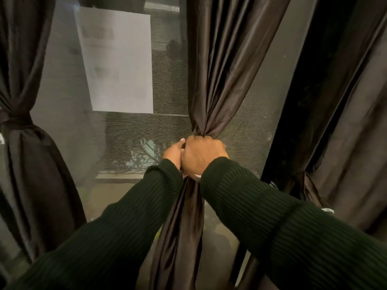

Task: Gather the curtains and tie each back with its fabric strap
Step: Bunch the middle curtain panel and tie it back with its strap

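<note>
Logging non-task items from my remote seat. One white paper sheet [117,61], faintly printed, text too blurred for reading, is hanging on the window pane [62,84]. A fine mesh screen [167,126] is covering the glass beside and below it. Through the mesh I am seeing leafy branches [144,153], dim and blurred. A pale sill ledge [119,177] is running along the bottom.
</note>
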